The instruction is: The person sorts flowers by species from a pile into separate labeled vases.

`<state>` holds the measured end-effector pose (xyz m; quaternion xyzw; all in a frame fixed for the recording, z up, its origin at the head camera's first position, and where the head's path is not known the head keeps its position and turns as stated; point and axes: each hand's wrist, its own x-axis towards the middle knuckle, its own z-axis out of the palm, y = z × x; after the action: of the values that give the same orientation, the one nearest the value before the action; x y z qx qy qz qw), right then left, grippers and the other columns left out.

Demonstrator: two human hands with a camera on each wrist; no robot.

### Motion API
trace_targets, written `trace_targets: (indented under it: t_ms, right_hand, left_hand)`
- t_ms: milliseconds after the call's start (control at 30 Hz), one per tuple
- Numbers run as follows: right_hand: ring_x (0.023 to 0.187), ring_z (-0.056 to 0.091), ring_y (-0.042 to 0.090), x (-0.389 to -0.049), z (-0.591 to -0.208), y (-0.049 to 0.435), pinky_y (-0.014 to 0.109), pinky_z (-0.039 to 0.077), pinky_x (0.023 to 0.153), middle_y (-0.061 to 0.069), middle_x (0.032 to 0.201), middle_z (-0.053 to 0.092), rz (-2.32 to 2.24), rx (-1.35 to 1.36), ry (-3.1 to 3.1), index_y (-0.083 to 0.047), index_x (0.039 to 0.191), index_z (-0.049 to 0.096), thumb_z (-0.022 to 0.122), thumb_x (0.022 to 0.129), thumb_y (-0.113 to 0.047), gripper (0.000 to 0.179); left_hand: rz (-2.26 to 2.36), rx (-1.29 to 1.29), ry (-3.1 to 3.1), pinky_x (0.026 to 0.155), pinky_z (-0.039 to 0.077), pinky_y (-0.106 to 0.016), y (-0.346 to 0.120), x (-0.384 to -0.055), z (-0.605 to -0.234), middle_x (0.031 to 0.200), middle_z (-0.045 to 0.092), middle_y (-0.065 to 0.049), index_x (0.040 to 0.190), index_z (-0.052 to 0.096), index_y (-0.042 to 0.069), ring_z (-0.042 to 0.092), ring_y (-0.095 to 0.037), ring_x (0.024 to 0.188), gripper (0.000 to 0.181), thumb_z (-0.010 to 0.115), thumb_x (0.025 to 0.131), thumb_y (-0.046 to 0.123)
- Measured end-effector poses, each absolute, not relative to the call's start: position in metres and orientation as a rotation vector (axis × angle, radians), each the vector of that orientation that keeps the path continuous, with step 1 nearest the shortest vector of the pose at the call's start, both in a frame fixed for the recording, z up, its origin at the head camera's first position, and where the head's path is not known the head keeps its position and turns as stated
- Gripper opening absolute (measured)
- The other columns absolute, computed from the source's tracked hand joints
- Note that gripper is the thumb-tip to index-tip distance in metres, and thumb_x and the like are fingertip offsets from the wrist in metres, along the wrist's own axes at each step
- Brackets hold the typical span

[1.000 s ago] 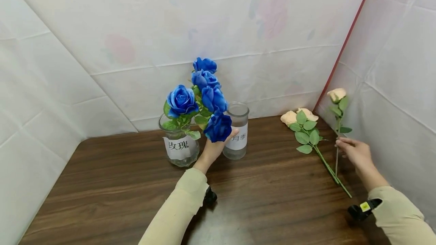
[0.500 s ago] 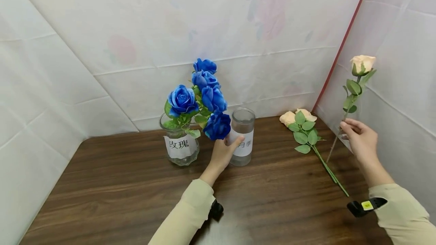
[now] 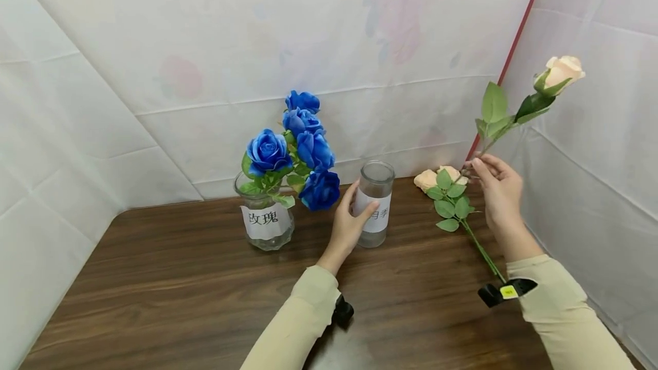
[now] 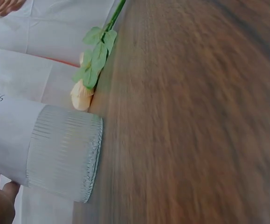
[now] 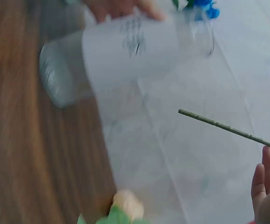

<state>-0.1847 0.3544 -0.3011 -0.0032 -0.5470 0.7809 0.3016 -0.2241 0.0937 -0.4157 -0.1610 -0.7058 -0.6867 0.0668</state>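
In the head view my left hand (image 3: 349,221) grips the straight glass vase (image 3: 381,190), thumb across its white label with Chinese characters. No flower stands in that vase. My right hand (image 3: 501,198), raised at the right, pinches the stem of a cream rose (image 3: 561,76) tilted up to the right. The cut lower end of its stem (image 5: 218,125) points toward the vase in the right wrist view. Two more cream roses (image 3: 425,180) lie on the table below this hand, their green stems running forward. Left of the vase, a rounder glass jar (image 3: 266,222) holds several blue roses (image 3: 269,152).
The dark wooden table (image 3: 169,284) meets pale cloth walls at the back and on both sides. A red strip (image 3: 519,39) runs up the back right corner. The lowest blue rose leans over near my left hand.
The right hand has lifted the cream rose off the table and carried it left, its bloom tilting right. The left hand has moved from beside the blue roses to grip the vase, which has shifted slightly right.
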Motion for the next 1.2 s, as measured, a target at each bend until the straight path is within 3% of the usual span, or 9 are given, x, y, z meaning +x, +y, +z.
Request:
trace_targets:
  t_ms: [233,533,700,833,933,1100,1200]
  right_hand:
    - [0.070,0.068,0.015,-0.203,-0.273,0.322,0.020,0.055,0.060,0.009,0.082,0.072,2.070,0.067,-1.368,0.000,0.099,0.069,0.068,0.092,0.001,0.008]
    - [0.073,0.068,0.016,-0.230,-0.250,0.287,0.023,0.055,0.063,0.006,0.084,0.072,2.020,0.193,-1.447,-0.002,0.100,0.069,0.069,0.093,-0.004,0.007]
    - [0.077,0.068,0.012,-0.244,-0.270,0.271,0.026,0.055,0.069,-0.003,0.083,0.072,1.882,0.211,-1.681,-0.008,0.099,0.068,0.065,0.096,-0.007,0.005]
    - [0.081,0.066,0.008,-0.248,-0.294,0.262,0.026,0.055,0.072,-0.008,0.089,0.071,1.775,0.184,-1.869,0.000,0.105,0.066,0.063,0.098,-0.008,0.012]
    - [0.085,0.064,0.005,-0.250,-0.310,0.259,0.023,0.053,0.075,-0.006,0.098,0.070,1.706,0.130,-1.969,0.008,0.111,0.065,0.066,0.097,-0.012,0.024]
    - [0.091,0.062,0.006,-0.251,-0.326,0.256,0.022,0.050,0.084,0.006,0.109,0.071,1.713,0.078,-2.013,0.009,0.112,0.067,0.067,0.096,-0.018,0.032]
    - [0.097,0.061,0.007,-0.250,-0.330,0.255,0.027,0.047,0.090,0.002,0.107,0.072,1.741,0.065,-2.026,0.006,0.113,0.069,0.065,0.098,-0.026,0.036]
  left_hand:
    - [-2.073,-0.415,-2.154,0.110,0.038,-0.048,0.102,-0.229,-0.409,0.146,0.049,-0.012,0.153,0.039,0.015,0.047,-0.028,0.131,0.070,0.073,0.092,0.024]
    - [-2.041,-0.433,-2.098,0.107,0.042,-0.040,0.105,-0.241,-0.419,0.142,0.053,-0.002,0.148,0.047,0.024,0.051,-0.019,0.126,0.068,0.077,0.088,0.036]
    - [-2.048,-0.422,-2.100,0.107,0.042,-0.037,0.106,-0.244,-0.420,0.143,0.052,0.001,0.148,0.047,0.025,0.050,-0.016,0.127,0.070,0.077,0.087,0.040]
    - [-2.058,-0.427,-2.084,0.107,0.042,-0.037,0.107,-0.245,-0.421,0.144,0.051,0.002,0.148,0.048,0.025,0.050,-0.015,0.128,0.070,0.078,0.086,0.040]
    - [-2.062,-0.432,-2.074,0.107,0.042,-0.038,0.107,-0.246,-0.421,0.144,0.052,0.001,0.148,0.048,0.025,0.050,-0.016,0.128,0.070,0.078,0.086,0.040]
    - [-2.054,-0.438,-2.069,0.107,0.042,-0.038,0.106,-0.246,-0.420,0.144,0.052,-0.001,0.147,0.049,0.024,0.050,-0.017,0.129,0.070,0.079,0.086,0.038]
    - [-2.055,-0.434,-2.071,0.107,0.042,-0.038,0.106,-0.245,-0.420,0.144,0.052,-0.001,0.147,0.049,0.023,0.050,-0.017,0.129,0.070,0.079,0.086,0.038]
